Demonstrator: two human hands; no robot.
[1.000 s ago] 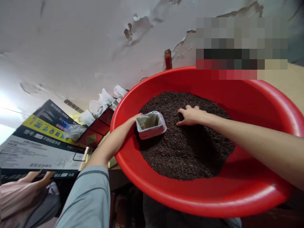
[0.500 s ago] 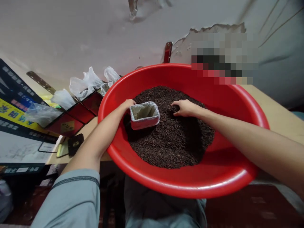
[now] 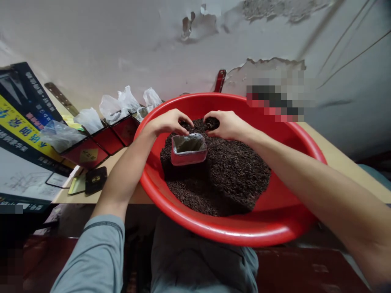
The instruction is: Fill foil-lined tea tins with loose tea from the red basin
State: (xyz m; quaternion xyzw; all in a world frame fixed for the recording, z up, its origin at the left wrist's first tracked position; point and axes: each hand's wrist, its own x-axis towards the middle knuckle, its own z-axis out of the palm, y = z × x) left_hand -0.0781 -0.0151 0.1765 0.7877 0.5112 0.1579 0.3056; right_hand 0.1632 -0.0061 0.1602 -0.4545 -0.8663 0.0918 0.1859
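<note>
Dark, loose tea leaves (image 3: 235, 171) lie heaped in a large red plastic basin (image 3: 244, 234). A small red rectangular box (image 3: 189, 158), lined with a clear plastic bag, stands upright on the heap with its top open. Just behind the box's left rear corner, my left hand (image 3: 171, 122) is curled around a dark clump of leaves. My right hand (image 3: 226, 125), behind and to the right of the box, cups another clump between thumb and fingers. Neither hand grips the box. Its lower inside is hard to make out.
Left of the basin, a row of red and black boxes (image 3: 87, 154) with plastic bags (image 3: 113, 108) poking out stands on the wooden table (image 3: 134, 196). A dark lid (image 3: 95, 180) lies before them. Printed cartons (image 3: 27, 134) lean at far left. A peeling wall (image 3: 128, 49) rises behind.
My left hand has let go of the box and come over its far side, curling around leaves. My right hand has moved left toward the box with leaves in it. The view has shifted slightly.
</note>
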